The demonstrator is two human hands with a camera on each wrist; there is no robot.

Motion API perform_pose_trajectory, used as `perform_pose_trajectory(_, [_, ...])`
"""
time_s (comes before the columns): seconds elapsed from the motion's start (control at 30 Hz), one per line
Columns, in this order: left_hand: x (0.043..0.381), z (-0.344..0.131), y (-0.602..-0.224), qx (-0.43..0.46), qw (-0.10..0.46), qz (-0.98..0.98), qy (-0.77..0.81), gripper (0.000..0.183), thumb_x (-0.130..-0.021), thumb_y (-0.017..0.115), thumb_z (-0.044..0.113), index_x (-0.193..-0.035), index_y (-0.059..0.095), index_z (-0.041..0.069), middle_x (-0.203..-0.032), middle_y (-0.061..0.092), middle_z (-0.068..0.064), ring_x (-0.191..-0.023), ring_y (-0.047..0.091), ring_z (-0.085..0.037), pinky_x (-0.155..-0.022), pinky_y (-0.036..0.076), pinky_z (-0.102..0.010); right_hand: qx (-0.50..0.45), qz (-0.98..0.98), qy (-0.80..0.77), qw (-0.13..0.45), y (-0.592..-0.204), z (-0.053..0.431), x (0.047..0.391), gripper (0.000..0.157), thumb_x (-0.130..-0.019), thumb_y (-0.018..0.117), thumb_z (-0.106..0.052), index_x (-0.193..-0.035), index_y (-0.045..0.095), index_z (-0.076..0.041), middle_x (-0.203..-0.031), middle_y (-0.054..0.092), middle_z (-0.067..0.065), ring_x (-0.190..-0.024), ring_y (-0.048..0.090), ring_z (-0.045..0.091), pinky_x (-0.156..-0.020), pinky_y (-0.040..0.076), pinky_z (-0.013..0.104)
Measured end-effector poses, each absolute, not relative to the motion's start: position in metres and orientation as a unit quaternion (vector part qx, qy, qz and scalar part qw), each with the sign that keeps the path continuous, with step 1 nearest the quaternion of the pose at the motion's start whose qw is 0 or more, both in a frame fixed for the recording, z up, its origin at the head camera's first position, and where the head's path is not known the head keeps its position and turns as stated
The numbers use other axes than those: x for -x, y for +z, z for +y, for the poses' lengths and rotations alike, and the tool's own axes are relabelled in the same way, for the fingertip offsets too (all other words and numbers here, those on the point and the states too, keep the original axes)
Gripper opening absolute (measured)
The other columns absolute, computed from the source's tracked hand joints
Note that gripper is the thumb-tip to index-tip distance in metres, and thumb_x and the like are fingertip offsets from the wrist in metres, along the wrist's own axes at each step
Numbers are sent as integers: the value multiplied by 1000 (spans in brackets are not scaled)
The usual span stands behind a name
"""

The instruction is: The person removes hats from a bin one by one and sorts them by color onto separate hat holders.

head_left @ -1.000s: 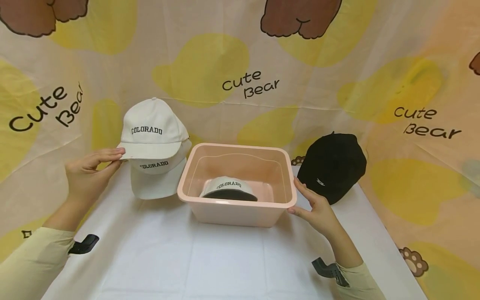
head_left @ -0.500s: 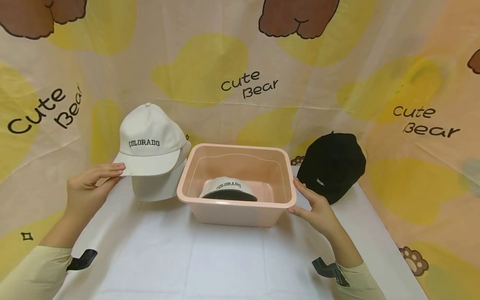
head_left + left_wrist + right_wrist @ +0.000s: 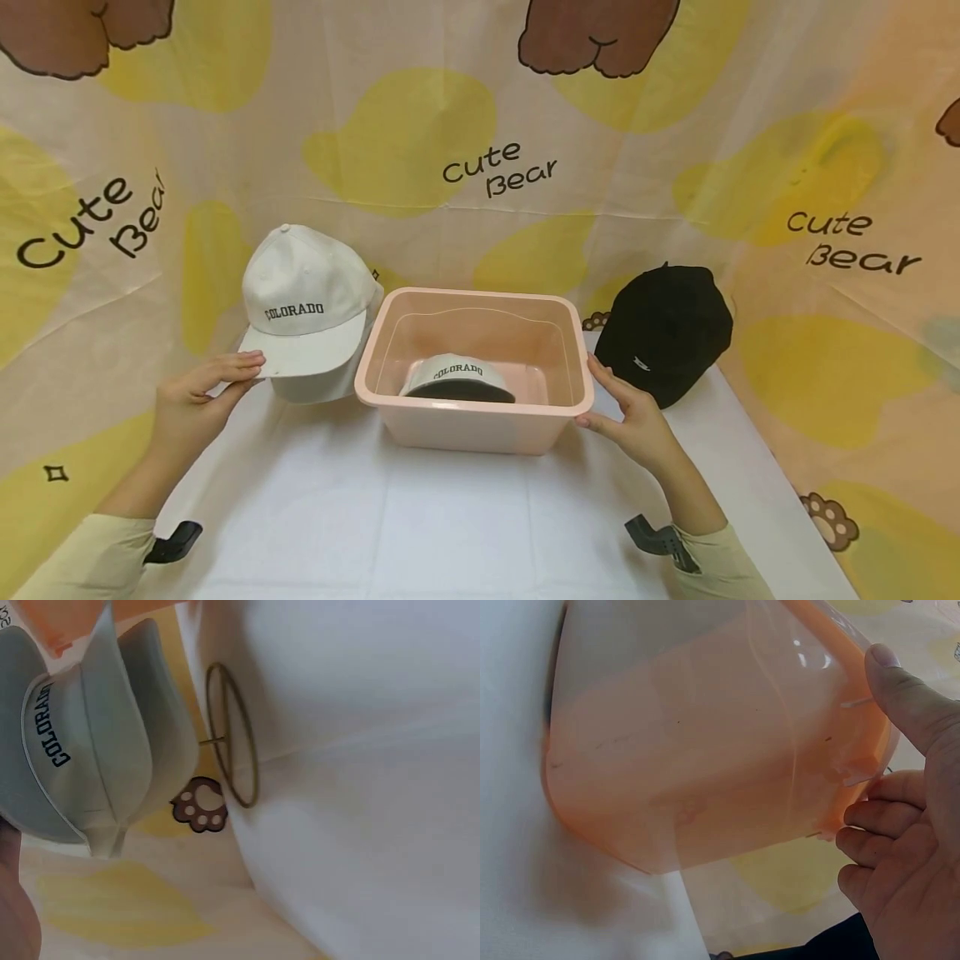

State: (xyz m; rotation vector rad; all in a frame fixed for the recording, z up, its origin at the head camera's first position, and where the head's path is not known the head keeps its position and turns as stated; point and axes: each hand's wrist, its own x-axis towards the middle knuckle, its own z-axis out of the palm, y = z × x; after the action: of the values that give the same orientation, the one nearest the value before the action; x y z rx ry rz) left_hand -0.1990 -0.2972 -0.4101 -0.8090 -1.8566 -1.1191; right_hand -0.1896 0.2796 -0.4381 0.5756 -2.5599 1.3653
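With our left fingers we pinch the upper white cap by its brim, left of the tub; we judge it light and soft, its stiffer brim suiting. Our right fingers grip the tub's rim.

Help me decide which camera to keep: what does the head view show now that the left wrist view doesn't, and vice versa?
Only the head view shows the black cap, the right hand on the rim of the tub, and the white cap inside.

Only the left wrist view shows a wire ring and the lettering on the lower cap.

Both show the top cap, the left hand at its brim, the tub (partly, from the wrist) and the white table.
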Motion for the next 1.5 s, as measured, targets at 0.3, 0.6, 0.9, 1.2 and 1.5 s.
perform_pose_trajectory(0.3, [212,-291,-386,367,422,-729,-395,10,-77,75,-21,-82,77,-13,-92,76,-25,-103,74,-11,-99,55,-21,-188,-863,459,93,-438,280,188,90,-79,89,-18,-157,43,-18,-160,42,7,-148,32,48,-113,34,69])
perform_pose_trajectory(0.6, [214,-299,-404,382,400,-743,-377,10,-74,79,-19,-80,76,-11,-87,76,-23,-103,73,-6,-96,56,-17,-199,-860,459,99,-437,280,189,90,-79,89,-16,-156,44,-17,-160,42,8,-147,32,49,-113,34,70])
perform_pose_trajectory(0.9, [224,-318,-435,311,305,-808,-397,47,-56,78,-35,-87,80,0,-95,76,-23,-105,71,-1,-92,54,-11,-193,-865,453,98,-435,280,189,89,-80,89,-18,-156,44,-18,-160,41,7,-147,32,50,-112,34,71])
perform_pose_trajectory(1.2, [228,-314,-438,323,273,-831,-360,43,-61,82,-26,-90,80,6,-97,78,-17,-108,66,8,-95,50,-6,-189,-869,445,100,-434,282,191,89,-80,89,-20,-157,43,-19,-160,42,7,-147,32,51,-110,35,73])
perform_pose_trajectory(1.5, [221,-319,-449,295,295,-850,-321,48,-57,88,-22,-98,78,1,-105,76,-18,-116,59,10,-103,43,-5,-183,-870,449,89,-438,279,190,88,-81,88,-22,-157,43,-21,-160,41,5,-148,31,51,-111,34,72])
